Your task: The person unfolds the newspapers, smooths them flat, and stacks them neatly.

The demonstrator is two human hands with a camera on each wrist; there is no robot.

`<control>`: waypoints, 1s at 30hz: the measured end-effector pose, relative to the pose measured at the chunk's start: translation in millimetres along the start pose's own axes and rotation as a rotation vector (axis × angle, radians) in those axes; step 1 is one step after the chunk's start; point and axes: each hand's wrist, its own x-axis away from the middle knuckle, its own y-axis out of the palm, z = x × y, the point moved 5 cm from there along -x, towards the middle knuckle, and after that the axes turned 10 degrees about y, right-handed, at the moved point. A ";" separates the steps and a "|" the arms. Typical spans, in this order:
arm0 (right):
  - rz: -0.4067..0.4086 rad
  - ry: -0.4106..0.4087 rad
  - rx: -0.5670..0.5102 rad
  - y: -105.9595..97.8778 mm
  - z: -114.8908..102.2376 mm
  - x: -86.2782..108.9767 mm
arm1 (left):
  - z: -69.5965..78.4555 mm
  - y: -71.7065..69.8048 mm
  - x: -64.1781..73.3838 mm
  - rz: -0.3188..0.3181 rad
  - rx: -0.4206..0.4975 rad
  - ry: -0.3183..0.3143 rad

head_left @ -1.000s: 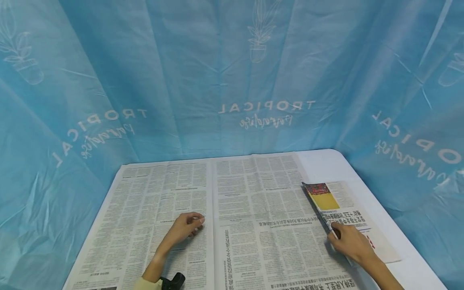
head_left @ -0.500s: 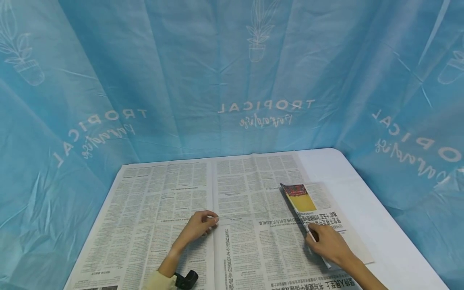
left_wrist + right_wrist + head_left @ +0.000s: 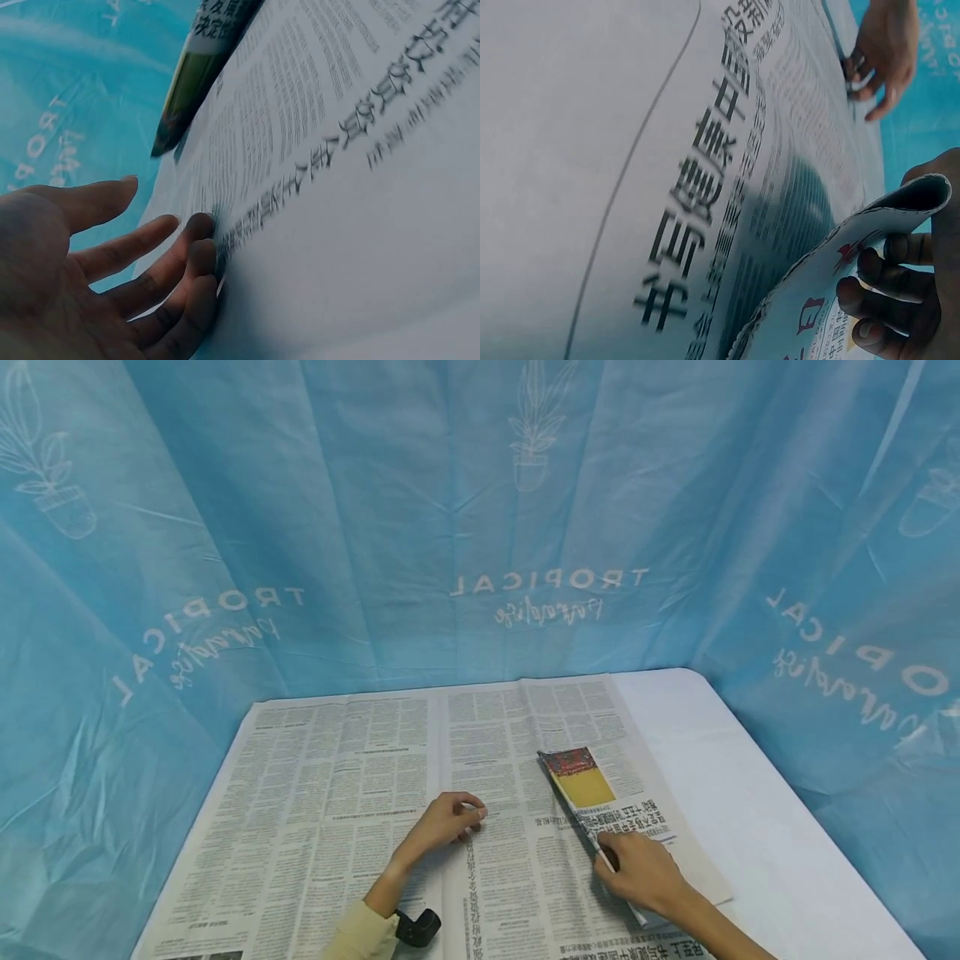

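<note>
My right hand (image 3: 643, 868) grips the left edge of a folded newspaper (image 3: 585, 787) with a red and yellow picture and bold headlines. In the right wrist view the thumb side is partly cut off, and the fingers (image 3: 877, 296) curl on the folded newspaper (image 3: 802, 307), whose edge bulges into a loop. Beneath it lies a large spread newspaper (image 3: 360, 785). My left hand (image 3: 448, 820) hovers low near that sheet's centre fold, fingers loosely bent and holding nothing. In the left wrist view its fingertips (image 3: 201, 289) are right at the printed sheet.
A white tabletop (image 3: 697, 743) shows along the right side, beyond the spread sheet. Blue curtains (image 3: 405, 543) with mirrored white lettering and plant drawings surround the table at the back and both sides. A black strap device (image 3: 418, 928) sits on my left wrist.
My right hand has carried the folded newspaper leftward from the right side over the spread sheet. My left hand has shifted right, to the centre fold.
</note>
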 end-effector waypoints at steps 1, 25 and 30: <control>0.007 -0.014 0.003 1.3 -2.7 0.0 | 1.0 2.4 -1.8 -0.010 0.006 -0.003; 0.065 -0.168 -0.017 19.5 -53.9 -2.1 | 2.5 28.1 -28.2 -0.016 0.094 -0.046; 0.059 -0.208 -0.018 23.9 -60.4 -1.7 | 4.4 34.7 -31.5 0.051 0.123 -0.084</control>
